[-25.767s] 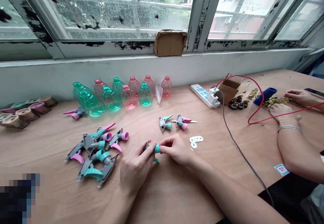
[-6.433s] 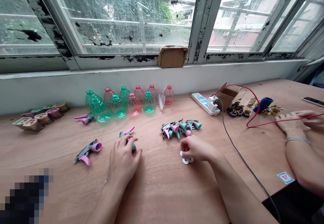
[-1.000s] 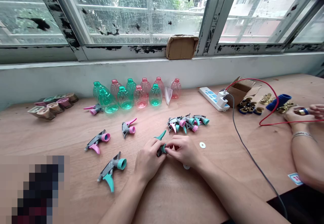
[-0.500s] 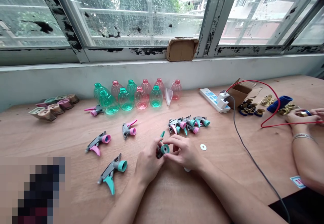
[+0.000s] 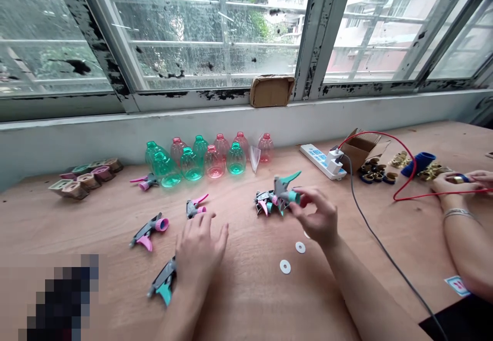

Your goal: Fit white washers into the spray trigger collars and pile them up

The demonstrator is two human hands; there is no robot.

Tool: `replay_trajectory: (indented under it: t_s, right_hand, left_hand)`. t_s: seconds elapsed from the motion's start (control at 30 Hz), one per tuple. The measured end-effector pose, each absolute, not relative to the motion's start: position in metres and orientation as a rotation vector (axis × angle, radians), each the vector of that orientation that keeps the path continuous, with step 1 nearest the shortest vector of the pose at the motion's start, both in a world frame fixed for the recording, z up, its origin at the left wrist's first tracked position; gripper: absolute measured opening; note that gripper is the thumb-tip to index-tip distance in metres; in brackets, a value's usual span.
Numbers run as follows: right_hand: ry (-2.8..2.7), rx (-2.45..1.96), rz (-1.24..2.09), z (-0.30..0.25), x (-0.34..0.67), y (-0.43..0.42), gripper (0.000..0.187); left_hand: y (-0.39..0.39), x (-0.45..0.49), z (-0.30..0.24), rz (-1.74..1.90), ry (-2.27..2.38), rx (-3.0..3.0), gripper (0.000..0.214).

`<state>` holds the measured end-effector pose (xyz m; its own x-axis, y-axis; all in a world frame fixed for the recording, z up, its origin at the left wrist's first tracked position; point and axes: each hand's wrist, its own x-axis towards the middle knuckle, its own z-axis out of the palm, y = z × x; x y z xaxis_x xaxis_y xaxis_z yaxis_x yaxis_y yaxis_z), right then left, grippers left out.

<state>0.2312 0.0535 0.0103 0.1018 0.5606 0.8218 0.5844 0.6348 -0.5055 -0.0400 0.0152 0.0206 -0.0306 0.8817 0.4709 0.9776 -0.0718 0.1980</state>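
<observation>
My right hand (image 5: 318,215) pinches a grey-and-teal trigger spray head (image 5: 284,193) by its teal collar. It is held just above a cluster of spray heads (image 5: 265,200) in pink, teal and grey. Fingers apart and holding nothing, my left hand (image 5: 200,248) hovers over the table beside a pink-collared spray head (image 5: 192,208). Its wrist partly covers a teal-triggered spray head (image 5: 162,282). Another pink spray head (image 5: 149,230) lies further left. Flat white washers (image 5: 285,266) rest below my right hand, one of them mostly hidden by it.
Green and pink clear bottles (image 5: 191,164) stand along the wall, with a pink-levered spray head (image 5: 145,182) to their left. A power strip (image 5: 322,161), grey cable (image 5: 372,228) and red cable (image 5: 404,194) lie right. Another person's hands (image 5: 449,183) work at far right.
My hands have parted. The left let go and moved left; the right moved up and right with a teal spray head. The camera view has tilted slightly upward.
</observation>
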Motion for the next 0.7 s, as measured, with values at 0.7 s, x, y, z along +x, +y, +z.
replay_trajectory:
  t_s: [0.7]
  right_hand:
    - [-1.344,-1.752,0.192,0.001,0.285,0.087,0.032]
  left_hand:
    - [0.029,-0.052,0.018,-1.154,-1.949,-2.462,0.028]
